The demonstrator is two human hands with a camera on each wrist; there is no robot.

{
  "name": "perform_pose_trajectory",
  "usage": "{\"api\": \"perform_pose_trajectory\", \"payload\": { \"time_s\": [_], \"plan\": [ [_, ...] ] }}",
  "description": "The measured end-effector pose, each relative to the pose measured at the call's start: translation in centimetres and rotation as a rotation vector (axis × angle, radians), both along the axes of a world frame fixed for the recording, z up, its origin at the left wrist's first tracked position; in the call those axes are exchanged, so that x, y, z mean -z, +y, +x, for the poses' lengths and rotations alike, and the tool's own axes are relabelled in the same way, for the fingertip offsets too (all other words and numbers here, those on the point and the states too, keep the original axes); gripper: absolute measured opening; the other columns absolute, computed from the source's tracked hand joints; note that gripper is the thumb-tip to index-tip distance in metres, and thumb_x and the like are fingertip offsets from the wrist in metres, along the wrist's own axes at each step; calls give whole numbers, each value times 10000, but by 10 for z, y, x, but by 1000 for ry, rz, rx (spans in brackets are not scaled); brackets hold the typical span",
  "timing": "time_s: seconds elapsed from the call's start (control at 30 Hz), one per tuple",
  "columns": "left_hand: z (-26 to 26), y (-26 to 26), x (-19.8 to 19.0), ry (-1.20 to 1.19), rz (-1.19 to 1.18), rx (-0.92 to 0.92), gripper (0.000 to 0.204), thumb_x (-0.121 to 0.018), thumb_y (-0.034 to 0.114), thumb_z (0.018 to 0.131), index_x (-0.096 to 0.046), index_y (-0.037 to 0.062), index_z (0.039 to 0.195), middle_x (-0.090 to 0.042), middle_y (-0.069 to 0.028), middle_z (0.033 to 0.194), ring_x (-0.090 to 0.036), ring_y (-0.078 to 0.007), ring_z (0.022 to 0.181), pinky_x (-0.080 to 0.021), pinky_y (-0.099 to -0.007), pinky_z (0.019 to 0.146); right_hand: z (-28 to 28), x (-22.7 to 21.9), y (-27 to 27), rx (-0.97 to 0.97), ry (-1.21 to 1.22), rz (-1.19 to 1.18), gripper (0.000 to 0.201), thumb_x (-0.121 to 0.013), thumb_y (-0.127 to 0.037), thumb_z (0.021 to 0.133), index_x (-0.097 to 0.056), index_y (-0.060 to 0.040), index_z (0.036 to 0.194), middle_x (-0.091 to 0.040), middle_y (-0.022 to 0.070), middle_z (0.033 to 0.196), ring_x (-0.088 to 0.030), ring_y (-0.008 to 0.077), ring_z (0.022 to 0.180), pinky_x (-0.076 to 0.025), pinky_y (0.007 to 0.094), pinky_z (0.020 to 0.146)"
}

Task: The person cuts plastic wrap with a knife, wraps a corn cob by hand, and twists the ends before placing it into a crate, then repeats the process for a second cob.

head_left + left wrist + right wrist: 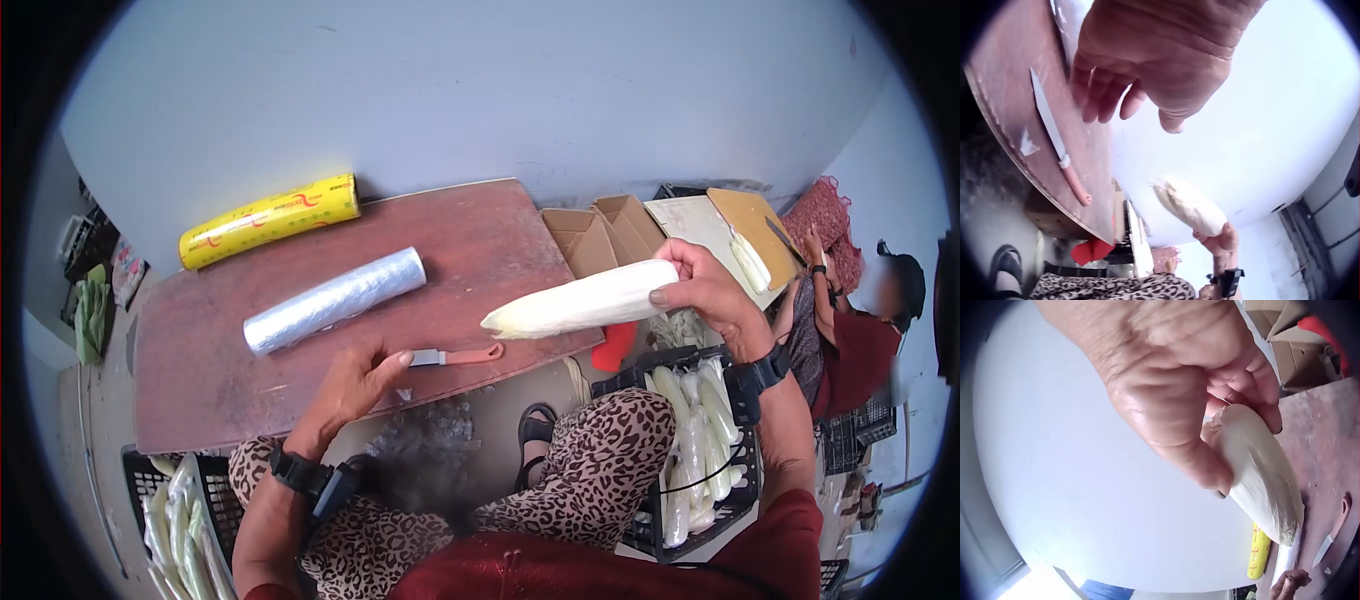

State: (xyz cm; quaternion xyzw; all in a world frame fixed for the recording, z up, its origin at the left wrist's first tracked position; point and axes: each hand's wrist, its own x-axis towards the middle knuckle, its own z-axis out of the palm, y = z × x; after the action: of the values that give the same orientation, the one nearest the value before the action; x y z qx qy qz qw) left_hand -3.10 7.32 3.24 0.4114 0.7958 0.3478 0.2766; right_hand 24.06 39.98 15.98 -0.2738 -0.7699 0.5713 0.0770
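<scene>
A pale, elongated vegetable (580, 300) is pinched at its thick end between the thumb and fingers of my right hand (705, 290), above the table's right part; its tapered tip points left. The right wrist view shows the thumb of the hand (1179, 394) on one side of the vegetable (1260, 472) and fingers on the other. My left hand (350, 385) is over the table's front edge, holding nothing. In the left wrist view the fingers of this hand (1154, 59) hang loosely bent, apart from the knife (1054, 134), which lies on the table with its orange handle.
On the red-brown table (200, 390) lie a clear film roll (335, 300) and a yellow roll (270, 220). Crates of wrapped vegetables stand at left (215, 490) and right (740, 500). Cardboard boxes (610, 235) are beyond the table's right end; another person (860, 350) sits far right.
</scene>
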Motion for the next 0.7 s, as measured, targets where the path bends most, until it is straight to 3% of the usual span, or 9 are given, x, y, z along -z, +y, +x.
{"api": "perform_pose_trajectory", "payload": {
  "time_s": [0.07, 0.13, 0.23, 0.3, 0.33, 0.43, 0.47, 0.6, 0.7],
  "plan": [
    [-6, -2, 6, -310, 325, 21, 492, -528, 485, 977, -612, 3, 1034, -665, -101, 994, -603, -165, 987, -469, -343, 858, -37, -15, -38, -162, -68, 7, 386, -816, -135, 716, -562, -41, 991, -645, 36, 895, -606, 83, 828, -485, 227, 729],
    [1, -11, -15, -557, 434, 42, 553, -487, 542, 981, -584, 26, 1153, -629, -90, 1117, -567, -159, 1072, -435, -340, 954, -71, -17, -74, -295, -133, 14, 376, -819, -141, 714, -567, -38, 973, -648, 40, 895, -607, 88, 827, -480, 229, 736],
    [3, -22, -12, -853, 488, 186, 640, -496, 578, 959, -546, 6, 1241, -621, -110, 1141, -584, -166, 1064, -455, -331, 953, -116, -14, -123, -470, -187, 27, 376, -826, -215, 725, -580, -29, 941, -647, 49, 886, -608, 94, 783, -473, 232, 665],
    [7, -38, -26, -849, 452, 318, 676, -534, 573, 942, -512, -9, 1287, -623, -115, 1153, -601, -168, 1055, -482, -320, 932, -143, -7, -141, -568, -245, 79, 385, -820, -249, 737, -583, -26, 940, -646, 55, 883, -607, 98, 753, -469, 235, 624],
    [9, -45, -33, -844, 431, 387, 699, -552, 570, 933, -496, -16, 1309, -623, -118, 1158, -609, -169, 1051, -495, -315, 921, -154, -2, -148, -619, -220, 90, 408, -785, -342, 791, -591, -23, 955, -644, 64, 879, -600, 93, 703, -459, 229, 572],
    [20, -58, -32, -1039, 499, 262, 739, -610, 549, 909, -455, -26, 1348, -624, -117, 1155, -623, -158, 1013, -523, -281, 870, -178, 6, -166, -520, -210, -23, 490, -736, -458, 842, -588, -19, 1002, -637, 55, 856, -596, 84, 669, -462, 195, 562],
    [17, -60, -30, -1091, 550, 205, 695, -628, 486, 918, -449, -30, 1347, -638, -137, 1120, -657, -174, 955, -561, -300, 817, -182, 9, -169, -547, -171, -103, 574, -633, -557, 898, -569, -12, 1067, -619, 51, 883, -586, 71, 658, -468, 167, 546],
    [8, -71, -38, -1264, 769, 102, 637, -590, 463, 941, -464, -19, 1337, -655, -166, 1065, -691, -222, 877, -598, -352, 763, -195, 31, -168, -564, 88, -420, 601, -511, -545, 964, -506, 17, 1177, -576, 90, 1015, -585, 86, 762, -489, 181, 566],
    [12, -73, -51, -1310, 916, -34, 615, -549, 477, 955, -482, -9, 1326, -664, -169, 1038, -700, -256, 849, -609, -368, 735, -186, 49, -186, -473, 166, -570, 609, -513, -543, 964, -496, 19, 1198, -576, 101, 1024, -588, 110, 827, -504, 213, 623]
  ]
}}
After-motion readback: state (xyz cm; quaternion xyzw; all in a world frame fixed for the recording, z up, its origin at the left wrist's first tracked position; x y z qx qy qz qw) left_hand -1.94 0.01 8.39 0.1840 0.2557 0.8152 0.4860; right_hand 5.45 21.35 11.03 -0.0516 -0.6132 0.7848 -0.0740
